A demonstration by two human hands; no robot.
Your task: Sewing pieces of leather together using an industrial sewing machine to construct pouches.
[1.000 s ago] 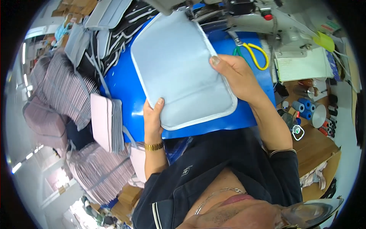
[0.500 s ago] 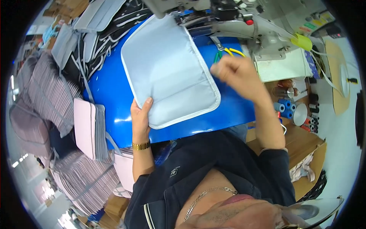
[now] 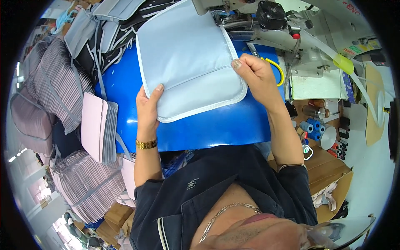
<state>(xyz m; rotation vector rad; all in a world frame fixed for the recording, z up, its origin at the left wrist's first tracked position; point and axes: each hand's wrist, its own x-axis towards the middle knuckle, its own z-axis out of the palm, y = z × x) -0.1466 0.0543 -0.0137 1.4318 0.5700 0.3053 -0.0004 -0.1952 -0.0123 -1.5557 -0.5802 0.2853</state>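
1. I see the pale grey panel over the blue table, its long axis going from near edge to far edge, leaning slightly left.
2. The left hand clamps its left border; the right hand pinches its right border.
3. The sewing machine is at far right, nearer to the right hand (scissors lie beside it, partly hidden).

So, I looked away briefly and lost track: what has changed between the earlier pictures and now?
The grey panel has moved forward, toward the machine. The right hand, off it half a second ago, grips its right edge again. The left hand still holds the left edge. The scissors and pink stack stayed put.
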